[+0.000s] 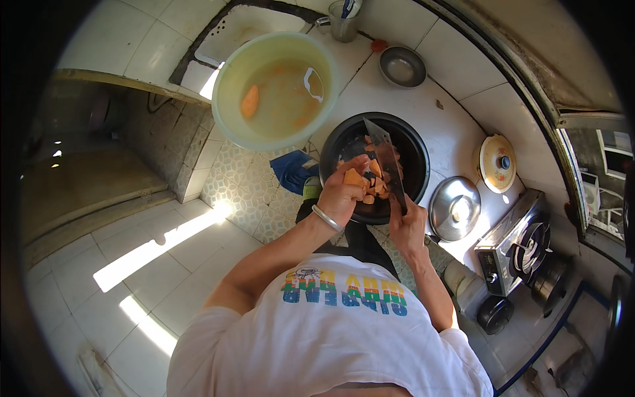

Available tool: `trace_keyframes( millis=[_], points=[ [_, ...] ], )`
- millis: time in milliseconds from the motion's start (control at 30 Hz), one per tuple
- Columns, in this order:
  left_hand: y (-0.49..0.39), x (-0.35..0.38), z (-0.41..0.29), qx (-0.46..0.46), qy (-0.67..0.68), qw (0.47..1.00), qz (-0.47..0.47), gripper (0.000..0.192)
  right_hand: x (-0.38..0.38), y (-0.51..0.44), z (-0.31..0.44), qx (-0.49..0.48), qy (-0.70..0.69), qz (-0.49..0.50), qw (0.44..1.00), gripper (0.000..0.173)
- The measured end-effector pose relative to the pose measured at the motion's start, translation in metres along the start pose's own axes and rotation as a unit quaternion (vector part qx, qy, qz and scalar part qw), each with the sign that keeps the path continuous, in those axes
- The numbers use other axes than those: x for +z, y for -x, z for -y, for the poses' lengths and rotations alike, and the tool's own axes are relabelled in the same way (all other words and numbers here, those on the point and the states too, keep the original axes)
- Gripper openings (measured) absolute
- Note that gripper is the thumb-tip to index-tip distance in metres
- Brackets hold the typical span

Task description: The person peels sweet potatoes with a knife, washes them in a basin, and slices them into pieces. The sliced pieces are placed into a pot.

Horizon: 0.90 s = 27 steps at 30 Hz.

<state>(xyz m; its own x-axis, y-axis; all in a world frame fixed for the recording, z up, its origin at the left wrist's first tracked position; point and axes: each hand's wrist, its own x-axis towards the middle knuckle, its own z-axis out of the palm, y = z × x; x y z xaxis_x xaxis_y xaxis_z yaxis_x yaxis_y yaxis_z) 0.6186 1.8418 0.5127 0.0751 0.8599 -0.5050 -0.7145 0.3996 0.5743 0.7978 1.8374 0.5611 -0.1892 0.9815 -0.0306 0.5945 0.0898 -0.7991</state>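
Observation:
My left hand point(341, 196) grips a piece of orange sweet potato point(353, 178) over a black pot point(328, 144). In my right hand point(408, 226) is the handle of a broad-bladed cleaver point(389, 154), its blade slanting up across the pot, to the right of the held piece. Several cut orange chunks point(379, 187) lie in the pot below the hands. Behind and left of it stands a pale green basin point(222, 106) of cloudy water, with one peeled orange piece point(250, 101) at its left side.
A metal bowl point(403, 67) and a glass mug point(343, 25) stand on the tiled counter point(357, 99). At right are a steel lid point(455, 208), a floral enamel lid point(488, 171) and a gas stove point(501, 263). A sink point(238, 25) lies behind the basin. A blue cloth point(290, 171) shows below.

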Motion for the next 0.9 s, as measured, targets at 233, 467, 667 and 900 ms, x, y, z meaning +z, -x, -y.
trace_keyframes(
  millis=[233, 467, 667, 900],
  points=[
    [-0.009, -0.003, -0.015, -0.073, 0.12, 0.988, 0.062, 0.077, 0.005, 0.011, 0.002, 0.014, -0.059, 0.072, 0.996, 0.008],
    [-0.006, -0.003, -0.02, -0.01, -0.071, 0.994, 0.082, 0.086, -0.015, 0.001, 0.001, -0.003, -0.039, 0.03, 0.999, 0.024],
    [-0.008, 0.005, -0.013, -0.076, 0.026, 0.996, 0.046, 0.082, -0.004, -0.007, 0.005, -0.022, 0.107, 0.091, 0.99, 0.021],
    [-0.007, -0.003, -0.044, -0.089, -0.136, 0.971, 0.174, 0.086, -0.02, -0.008, 0.002, -0.039, -0.055, 0.105, 0.992, 0.018]
  ],
)
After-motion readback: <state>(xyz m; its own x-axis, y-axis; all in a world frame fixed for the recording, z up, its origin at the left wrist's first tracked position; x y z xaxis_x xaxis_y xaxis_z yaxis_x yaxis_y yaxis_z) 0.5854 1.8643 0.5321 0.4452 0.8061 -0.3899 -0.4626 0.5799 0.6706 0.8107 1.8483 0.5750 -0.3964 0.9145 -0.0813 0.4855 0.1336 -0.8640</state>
